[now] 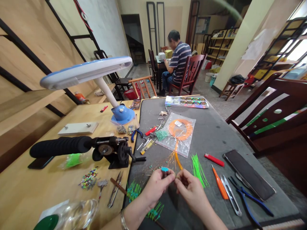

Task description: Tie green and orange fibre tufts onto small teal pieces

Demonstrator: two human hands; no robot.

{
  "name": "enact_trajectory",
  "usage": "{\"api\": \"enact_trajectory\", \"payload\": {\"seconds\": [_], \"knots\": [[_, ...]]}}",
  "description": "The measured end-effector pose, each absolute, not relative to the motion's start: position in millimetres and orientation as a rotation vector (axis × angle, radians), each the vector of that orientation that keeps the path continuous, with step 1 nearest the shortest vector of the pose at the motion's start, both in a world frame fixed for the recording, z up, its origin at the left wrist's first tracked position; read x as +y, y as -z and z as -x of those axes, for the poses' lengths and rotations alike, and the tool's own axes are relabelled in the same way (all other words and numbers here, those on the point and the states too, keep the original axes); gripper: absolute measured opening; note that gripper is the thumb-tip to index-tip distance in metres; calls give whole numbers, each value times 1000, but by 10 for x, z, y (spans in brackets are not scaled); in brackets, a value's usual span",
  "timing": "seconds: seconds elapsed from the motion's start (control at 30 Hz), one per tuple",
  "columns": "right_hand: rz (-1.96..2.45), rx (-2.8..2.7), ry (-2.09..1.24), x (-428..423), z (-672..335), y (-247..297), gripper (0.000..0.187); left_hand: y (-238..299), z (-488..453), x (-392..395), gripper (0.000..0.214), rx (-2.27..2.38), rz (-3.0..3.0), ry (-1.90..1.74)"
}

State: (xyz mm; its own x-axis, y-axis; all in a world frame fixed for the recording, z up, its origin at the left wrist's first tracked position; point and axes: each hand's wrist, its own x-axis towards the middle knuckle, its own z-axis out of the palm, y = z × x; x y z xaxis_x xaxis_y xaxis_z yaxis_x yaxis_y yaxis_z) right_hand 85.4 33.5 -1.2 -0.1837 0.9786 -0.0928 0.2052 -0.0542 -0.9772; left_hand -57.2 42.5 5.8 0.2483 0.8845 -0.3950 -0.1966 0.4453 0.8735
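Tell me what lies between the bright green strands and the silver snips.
An orange-handled tool, on the grey mat between those strands and the snips; the head view shows it.

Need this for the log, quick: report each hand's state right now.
Left hand: closed, fingertips pinching small turquoise beads.
Right hand: closed, fingertips pinching a thin strand.

lamp (86,72) 1 | bead tray (186,102) 1 | blue pliers (251,199) 2 | hands 2: left hand (155,187), right hand (192,190)
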Motion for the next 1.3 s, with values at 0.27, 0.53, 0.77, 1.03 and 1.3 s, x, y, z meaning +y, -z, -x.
{"api": "enact_trajectory", "payload": {"seconds": [0.27, 0.53, 0.77, 1.03, 1.3], "knots": [[1328, -1485, -1339, 312, -855, -40, 16, -96, 581, 431, 30, 1049, -847, -818], [1325, -1407, -1341, 315, -913, -27, 29, -165, 620, 438, 17, 1124, -1273, -868], [1348, -1340, -1388, 269, -839, 7, 27, -173, 662, 428, 20, 1106, -1276, -835], [1910, -1716, -391, 247, -1602, -143, 19, -124, 691, 382, 31, 1137, -1036, -776], [2206, -1820, -68, 334, -2088, 64, 20, -81, 657, 394, 29, 1079, -981, -853]]}}
